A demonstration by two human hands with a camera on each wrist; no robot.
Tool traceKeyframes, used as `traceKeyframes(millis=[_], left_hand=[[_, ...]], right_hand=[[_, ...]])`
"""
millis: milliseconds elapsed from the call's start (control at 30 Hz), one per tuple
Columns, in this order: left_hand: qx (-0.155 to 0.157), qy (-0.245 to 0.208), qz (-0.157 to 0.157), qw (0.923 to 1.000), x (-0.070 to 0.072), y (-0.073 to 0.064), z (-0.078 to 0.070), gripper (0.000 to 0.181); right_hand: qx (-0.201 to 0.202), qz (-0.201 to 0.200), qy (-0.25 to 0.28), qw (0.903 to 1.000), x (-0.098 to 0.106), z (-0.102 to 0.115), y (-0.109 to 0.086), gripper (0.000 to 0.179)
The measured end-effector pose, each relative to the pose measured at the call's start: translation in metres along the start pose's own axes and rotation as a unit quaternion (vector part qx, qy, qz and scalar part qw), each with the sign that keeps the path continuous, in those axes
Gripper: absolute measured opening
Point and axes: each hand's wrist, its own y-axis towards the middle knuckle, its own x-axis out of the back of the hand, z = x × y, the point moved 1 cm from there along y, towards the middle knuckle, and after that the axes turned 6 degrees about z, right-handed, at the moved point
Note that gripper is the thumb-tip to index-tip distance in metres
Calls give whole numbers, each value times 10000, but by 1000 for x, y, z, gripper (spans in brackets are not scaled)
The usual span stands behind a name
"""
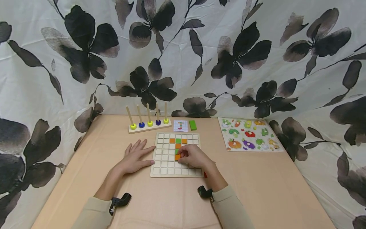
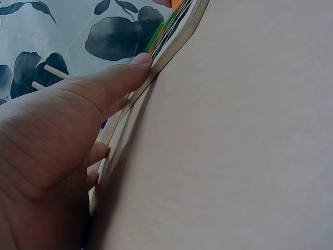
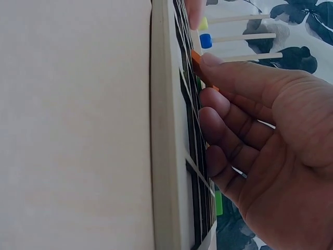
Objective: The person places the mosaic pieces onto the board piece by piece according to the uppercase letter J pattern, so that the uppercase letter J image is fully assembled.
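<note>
A white grid board point(image 1: 163, 172) with a wooden rim lies in front of me. Orange and green square tiles sit in some of its cells: a short row near the top, with a column running down from its middle. My right hand point(image 1: 195, 156) is over the board, thumb and fingertips pinching an orange tile point(image 3: 195, 58) at the column's lower end. The other fingers of that hand curl close above the grid. My left hand point(image 1: 135, 159) rests at the board's left side with fingers spread, thumb point(image 2: 136, 63) on the rim.
Behind the board stand a peg rack point(image 1: 150, 128) with yellow and blue rings, a small pattern card point(image 1: 180, 126) and a green block point(image 1: 193, 125). A vegetable picture board point(image 1: 251, 135) lies back right. Something red point(image 1: 205, 175) peeks out beside the right wrist.
</note>
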Motion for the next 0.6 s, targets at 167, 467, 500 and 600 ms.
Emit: traceKeyframes(millis=[167,467,500,600], left_hand=[[29,-1,38,10000,0,0,0,69],[17,-28,35,10000,1,0,0,69],[17,-28,36,10000,1,0,0,69],[16,-21,45,10000,1,1,0,69]], right_hand=[[13,-9,-101,9999,0,2,0,19],[-36,-28,-133,9999,1,3,0,23],[-58,-32,-115,9999,1,3,-1,24],[-127,-65,-40,9999,4,4,-3,23]])
